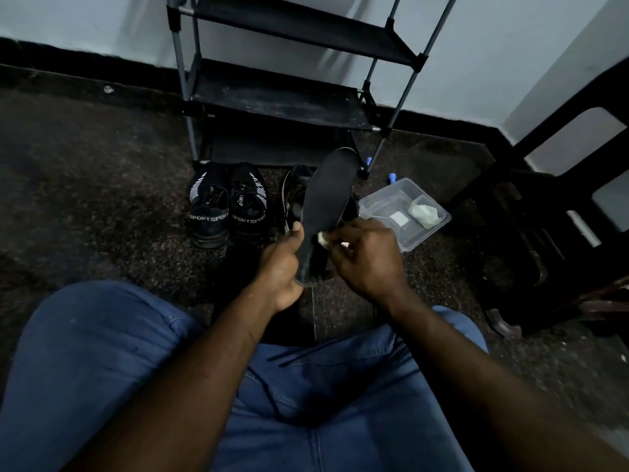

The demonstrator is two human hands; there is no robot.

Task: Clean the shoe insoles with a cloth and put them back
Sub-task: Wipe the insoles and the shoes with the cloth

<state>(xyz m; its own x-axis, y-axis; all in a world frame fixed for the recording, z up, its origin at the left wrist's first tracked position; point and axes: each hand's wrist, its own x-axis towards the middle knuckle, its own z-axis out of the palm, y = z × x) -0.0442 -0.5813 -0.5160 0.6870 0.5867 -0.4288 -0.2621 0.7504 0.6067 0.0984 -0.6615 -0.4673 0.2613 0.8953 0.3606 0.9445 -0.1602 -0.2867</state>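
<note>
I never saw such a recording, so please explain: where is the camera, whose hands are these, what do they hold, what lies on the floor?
No machine: a camera on a person's head looks down at their bare hands. The left hand grips a black insole near its heel end. The right hand pinches a small pale cloth against it. On the dark speckled floor stand a pair of black sport shoes, another dark shoe, and a clear plastic box, before a black shoe rack.
</note>
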